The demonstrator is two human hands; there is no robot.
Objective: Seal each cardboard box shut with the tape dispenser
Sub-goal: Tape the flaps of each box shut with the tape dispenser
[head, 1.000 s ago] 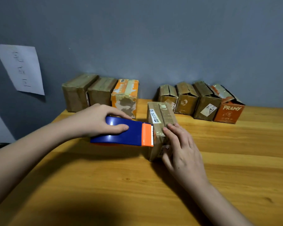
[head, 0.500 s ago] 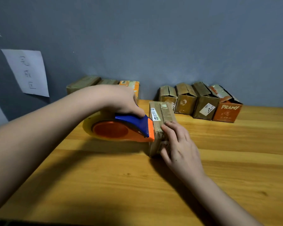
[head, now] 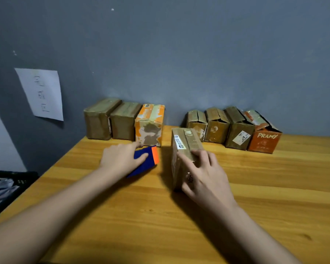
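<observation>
Box (head: 185,149) mid-table, taped along top, seemingly sealed. Right hand (head: 204,176) lies on box, fingers spread flat. Left hand (head: 120,159) grips dispenser (head: 147,159) just left of box. Next: shift box aside, fetch unsealed one.

Dim, soft light from above leaves faint shadows under the arms on the table (head: 274,178), with wide-angle stretching at the edges.

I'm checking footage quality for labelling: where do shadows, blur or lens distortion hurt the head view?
Head view: dim, soft light; a dark shadow lies on the wooden table left of the brown cardboard box under the right hand. The left hand on the blue and orange tape dispenser looks slightly soft. Wide-angle stretch enlarges both forearms.
</observation>
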